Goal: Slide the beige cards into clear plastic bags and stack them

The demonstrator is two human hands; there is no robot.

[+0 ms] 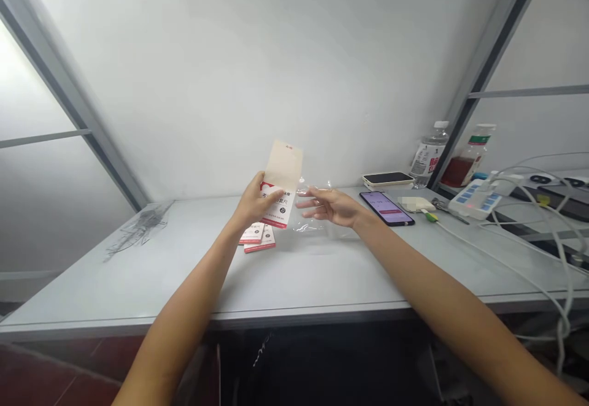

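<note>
My left hand (254, 200) is closed on a white and red printed card (281, 205) with a beige flap (285, 164) standing up from its top, held above the table. My right hand (332, 205) hovers just to the right of the card, fingers spread, with its fingertips on a clear plastic sleeve (313, 208) that is hard to make out. Below my left hand two more white and red cards (258, 238) lie stacked on the grey table (294, 271).
A crumpled clear bag (138, 229) lies at the table's left. To the right sit a lit phone (386, 207), a second phone (388, 179), two bottles (429, 154), a power strip (475, 197) and white cables (519, 259). A white wall stands behind.
</note>
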